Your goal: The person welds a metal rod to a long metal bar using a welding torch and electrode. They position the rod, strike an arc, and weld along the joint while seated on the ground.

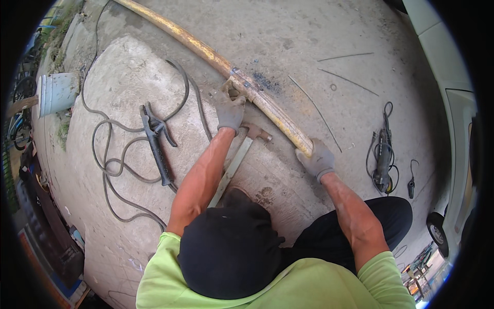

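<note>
A long, scuffed yellow pipe (182, 36) runs diagonally from the upper left, with a dark, rough band across its middle. My gloved left hand (229, 106) grips its underside just below that band; the fingertips are partly hidden. Around the pipe's near end, my gloved right hand (316, 157) is closed. A hammer head (257, 133) and a pale flat bar (231, 167) lie below the pipe, between my forearms. To their left, a black electrode holder (157, 154) rests on the concrete among looped cables (123, 159).
An angle grinder (382, 159) with its cord lies to the right beside a small black clamp-like item (411, 188). Thin rods (314, 105) are scattered beyond the pipe. A white bucket (57, 93) lies at the left. A white vehicle (442, 62) borders the right side.
</note>
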`<action>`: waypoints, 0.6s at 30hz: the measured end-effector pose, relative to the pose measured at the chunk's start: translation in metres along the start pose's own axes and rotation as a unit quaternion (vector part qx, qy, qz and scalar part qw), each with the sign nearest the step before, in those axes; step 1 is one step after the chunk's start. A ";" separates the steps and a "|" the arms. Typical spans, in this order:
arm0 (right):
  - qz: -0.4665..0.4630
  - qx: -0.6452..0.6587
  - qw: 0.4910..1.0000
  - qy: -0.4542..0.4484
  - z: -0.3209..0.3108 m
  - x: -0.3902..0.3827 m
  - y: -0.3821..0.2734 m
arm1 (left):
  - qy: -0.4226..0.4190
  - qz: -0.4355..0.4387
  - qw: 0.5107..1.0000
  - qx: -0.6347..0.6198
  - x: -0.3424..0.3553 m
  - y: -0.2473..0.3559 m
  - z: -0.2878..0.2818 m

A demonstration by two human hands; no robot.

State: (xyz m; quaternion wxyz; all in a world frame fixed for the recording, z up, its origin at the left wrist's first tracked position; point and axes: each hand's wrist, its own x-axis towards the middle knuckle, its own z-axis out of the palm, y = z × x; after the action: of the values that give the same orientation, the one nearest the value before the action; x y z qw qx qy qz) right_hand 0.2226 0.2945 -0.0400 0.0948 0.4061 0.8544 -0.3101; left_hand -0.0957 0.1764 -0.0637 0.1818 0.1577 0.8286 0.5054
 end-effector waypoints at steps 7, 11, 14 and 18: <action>-0.007 -0.013 1.000 -0.008 0.001 0.000 0.003 | 0.009 0.038 0.997 0.067 0.001 0.003 -0.004; 0.001 -0.015 1.000 -0.014 -0.001 -0.001 0.001 | -0.001 0.026 0.998 0.051 -0.001 0.009 -0.006; -0.001 -0.014 1.000 -0.019 -0.001 -0.002 -0.002 | -0.010 0.017 0.997 0.072 0.001 0.007 -0.011; -0.002 -0.026 1.000 -0.017 -0.002 -0.004 -0.001 | -0.007 0.021 0.997 0.072 -0.001 0.010 -0.011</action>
State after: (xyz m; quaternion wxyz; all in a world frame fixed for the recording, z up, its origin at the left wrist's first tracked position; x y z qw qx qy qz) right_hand 0.2243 0.2927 -0.0365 0.1191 0.3967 0.8610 -0.2952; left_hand -0.0990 0.1721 -0.0498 0.1652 0.1914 0.8578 0.4475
